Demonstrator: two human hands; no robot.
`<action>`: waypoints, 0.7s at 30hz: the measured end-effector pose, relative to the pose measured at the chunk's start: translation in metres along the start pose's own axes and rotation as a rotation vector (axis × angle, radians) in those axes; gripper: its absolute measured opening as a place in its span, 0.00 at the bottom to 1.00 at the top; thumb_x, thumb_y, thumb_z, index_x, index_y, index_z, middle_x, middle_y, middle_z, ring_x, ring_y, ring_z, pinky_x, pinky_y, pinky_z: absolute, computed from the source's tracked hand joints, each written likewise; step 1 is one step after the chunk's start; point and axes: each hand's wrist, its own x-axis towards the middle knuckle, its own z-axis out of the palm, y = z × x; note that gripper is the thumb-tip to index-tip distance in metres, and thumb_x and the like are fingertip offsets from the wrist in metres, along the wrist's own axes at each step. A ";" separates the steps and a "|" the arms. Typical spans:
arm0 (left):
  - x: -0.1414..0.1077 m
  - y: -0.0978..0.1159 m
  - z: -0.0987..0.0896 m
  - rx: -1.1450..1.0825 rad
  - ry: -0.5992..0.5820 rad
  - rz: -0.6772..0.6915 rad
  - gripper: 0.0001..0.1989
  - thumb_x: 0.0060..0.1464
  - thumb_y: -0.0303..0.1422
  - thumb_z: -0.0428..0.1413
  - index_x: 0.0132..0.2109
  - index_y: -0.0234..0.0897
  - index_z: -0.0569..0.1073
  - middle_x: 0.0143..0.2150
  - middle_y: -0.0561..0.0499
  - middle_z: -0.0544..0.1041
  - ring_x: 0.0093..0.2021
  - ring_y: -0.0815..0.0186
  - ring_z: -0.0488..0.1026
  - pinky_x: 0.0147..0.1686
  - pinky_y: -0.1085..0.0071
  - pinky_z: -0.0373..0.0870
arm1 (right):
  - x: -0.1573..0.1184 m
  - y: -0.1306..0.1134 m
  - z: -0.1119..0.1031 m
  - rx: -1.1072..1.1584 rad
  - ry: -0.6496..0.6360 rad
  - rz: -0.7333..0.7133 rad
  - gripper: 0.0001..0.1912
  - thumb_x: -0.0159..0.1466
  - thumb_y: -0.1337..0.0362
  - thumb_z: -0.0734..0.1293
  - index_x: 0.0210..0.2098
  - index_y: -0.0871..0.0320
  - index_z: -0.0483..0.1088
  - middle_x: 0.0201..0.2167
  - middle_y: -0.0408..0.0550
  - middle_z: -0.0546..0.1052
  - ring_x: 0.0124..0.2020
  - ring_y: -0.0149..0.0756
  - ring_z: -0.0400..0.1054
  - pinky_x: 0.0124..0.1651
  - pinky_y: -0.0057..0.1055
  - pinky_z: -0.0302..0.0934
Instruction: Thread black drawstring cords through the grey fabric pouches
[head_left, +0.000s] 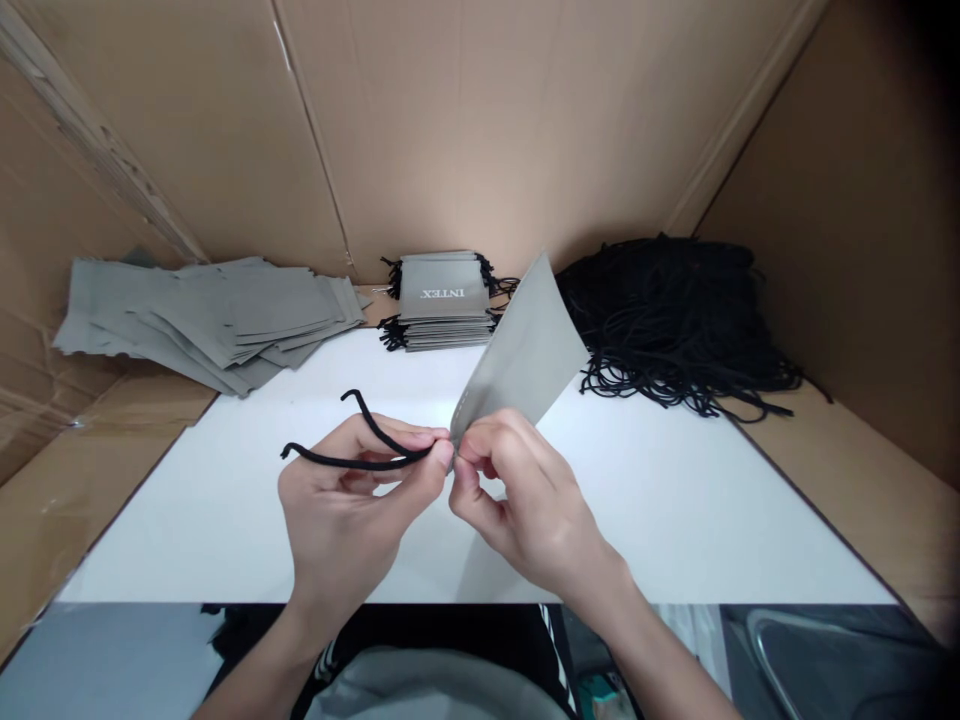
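My left hand (352,515) is closed in a pinch on a black cord (356,463), whose two loose ends stick out to the left. Tight against it, fingertips nearly touching, my right hand (525,490) pinches the corner of a grey fabric pouch (525,335). The pouch slants up and to the right from my fingers, with a stitched line along its left edge. Where cord and pouch meet, my fingertips hide the detail. Both hands are above the white table (675,510).
A loose pile of grey pouches (202,310) lies at the back left. In the back middle stands a stack of corded pouches (442,290) with white INTEX print. A heap of black cords (667,310) fills the back right. Cardboard walls (510,120) enclose the table.
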 end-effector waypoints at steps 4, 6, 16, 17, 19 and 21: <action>0.003 -0.006 0.000 -0.108 -0.025 -0.136 0.08 0.47 0.21 0.66 0.30 0.40 0.79 0.30 0.58 0.82 0.33 0.71 0.81 0.35 0.83 0.78 | -0.002 0.006 0.001 -0.004 -0.052 0.031 0.13 0.65 0.78 0.60 0.33 0.54 0.55 0.28 0.43 0.66 0.30 0.33 0.62 0.30 0.27 0.62; 0.004 -0.010 -0.001 -0.203 -0.080 -0.245 0.07 0.47 0.23 0.66 0.30 0.39 0.78 0.30 0.57 0.81 0.34 0.72 0.80 0.37 0.83 0.77 | -0.002 0.010 0.001 -0.003 -0.080 0.031 0.12 0.66 0.77 0.60 0.33 0.54 0.56 0.28 0.44 0.66 0.30 0.33 0.62 0.31 0.28 0.62; 0.021 -0.049 -0.006 -0.567 0.075 -0.760 0.07 0.46 0.25 0.68 0.29 0.33 0.77 0.30 0.56 0.79 0.35 0.74 0.77 0.39 0.83 0.77 | -0.013 0.033 -0.007 -0.009 -0.242 0.209 0.03 0.72 0.68 0.60 0.41 0.58 0.65 0.33 0.47 0.73 0.33 0.35 0.68 0.36 0.30 0.63; 0.024 -0.054 -0.008 -0.566 0.130 -0.809 0.06 0.48 0.22 0.67 0.29 0.32 0.77 0.30 0.56 0.79 0.35 0.75 0.77 0.38 0.84 0.77 | -0.019 0.036 -0.014 -0.039 -0.250 0.285 0.03 0.72 0.66 0.61 0.43 0.58 0.66 0.34 0.47 0.73 0.34 0.36 0.69 0.36 0.30 0.63; 0.030 -0.063 -0.013 -0.539 0.205 -0.898 0.07 0.53 0.18 0.61 0.29 0.29 0.77 0.30 0.55 0.78 0.33 0.76 0.77 0.37 0.84 0.78 | -0.036 0.041 -0.029 -0.113 -0.343 0.451 0.06 0.72 0.62 0.62 0.44 0.57 0.67 0.34 0.46 0.74 0.34 0.37 0.70 0.37 0.32 0.63; 0.034 -0.069 -0.018 -0.515 0.235 -0.951 0.10 0.57 0.16 0.57 0.29 0.28 0.77 0.30 0.54 0.78 0.32 0.77 0.77 0.36 0.85 0.78 | -0.053 0.043 -0.039 -0.152 -0.471 0.549 0.08 0.73 0.60 0.61 0.40 0.55 0.69 0.34 0.45 0.74 0.36 0.38 0.70 0.38 0.33 0.63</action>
